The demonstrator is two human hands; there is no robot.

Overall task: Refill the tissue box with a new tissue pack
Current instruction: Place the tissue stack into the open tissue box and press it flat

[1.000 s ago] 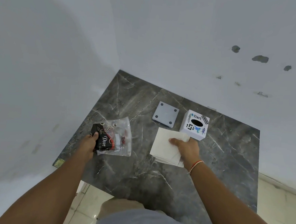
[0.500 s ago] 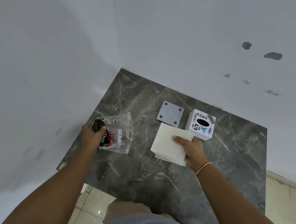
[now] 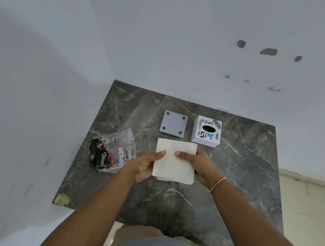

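A white stack of tissues (image 3: 174, 167) lies mid-table, held from both sides. My left hand (image 3: 145, 164) grips its left edge, thumb on top. My right hand (image 3: 199, 165) grips its right edge, thumb on top too. Behind the stack stands the white cube tissue box (image 3: 206, 131), stickered, its dark oval opening facing up. To the left of the box lies its grey square base plate (image 3: 173, 126) with a round pad at each corner. The crumpled clear tissue wrapper (image 3: 110, 152), printed black and red, lies on the table to the left of my left hand.
The dark marble table (image 3: 240, 175) fits into a corner of white walls at the left and back. Its front edge runs close to my body. A pale tiled floor (image 3: 308, 217) shows to the right of the table.
My left hand let go of the wrapper and moved right onto the tissue stack. The stack now sits squarer between both hands. The view shifted slightly.
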